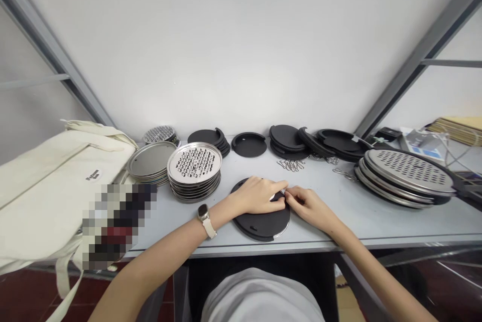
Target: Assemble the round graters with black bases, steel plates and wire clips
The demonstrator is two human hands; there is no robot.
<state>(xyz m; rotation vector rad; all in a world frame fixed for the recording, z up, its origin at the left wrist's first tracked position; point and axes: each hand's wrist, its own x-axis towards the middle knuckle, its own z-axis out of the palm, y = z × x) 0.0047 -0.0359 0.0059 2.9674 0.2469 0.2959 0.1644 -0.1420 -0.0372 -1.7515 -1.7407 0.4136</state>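
A black round cover (259,224) lies near the table's front edge, a thin shiny metal rim showing at its lower right. My left hand (261,195) presses over its upper part, index finger and thumb at the right edge; the other fingers are curled and partly hidden. My right hand (309,207) meets it there, thumb and index finger pinched at the edge. A small pale or shiny bit shows between the two hands, too small to name. Several wire hooks (290,165) lie behind my hands.
Left stand stacks of metal grater discs (195,163) and plain metal discs (152,160). More black covers (288,137) line the back wall. At right is a stack of perforated discs (410,171). A cream bag (56,181) covers the left end.
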